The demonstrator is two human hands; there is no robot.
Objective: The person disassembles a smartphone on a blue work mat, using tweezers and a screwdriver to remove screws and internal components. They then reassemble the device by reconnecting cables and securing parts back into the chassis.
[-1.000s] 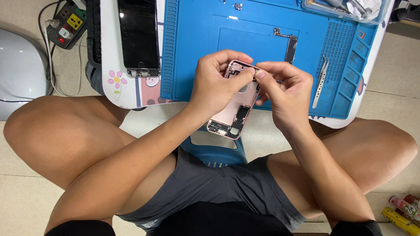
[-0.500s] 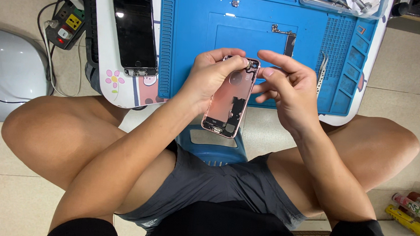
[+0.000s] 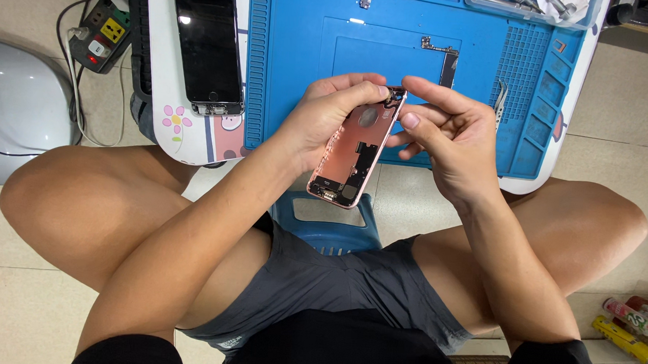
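My left hand (image 3: 327, 116) grips a rose-gold phone housing (image 3: 351, 150), opened side up and tilted, holding it in the air above my lap. Fingers of my right hand (image 3: 445, 133) pinch at the housing's top corner, where a small dark part sits. Just beyond the hands lies a blue work mat (image 3: 390, 52) on a low white table (image 3: 182, 134). A detached black phone screen (image 3: 207, 43) rests face up on the table to the left of the mat.
A slim circuit board (image 3: 445, 59) and metal tweezers (image 3: 501, 103) lie on the mat. A tray of tools (image 3: 533, 8) sits at the far right. A power strip (image 3: 99, 33) and a grey appliance (image 3: 10, 106) sit on the floor left; tubes (image 3: 634, 324) lower right.
The housing has been turned and tilted so its inside faces more to the left. My right fingers shifted to its top corner.
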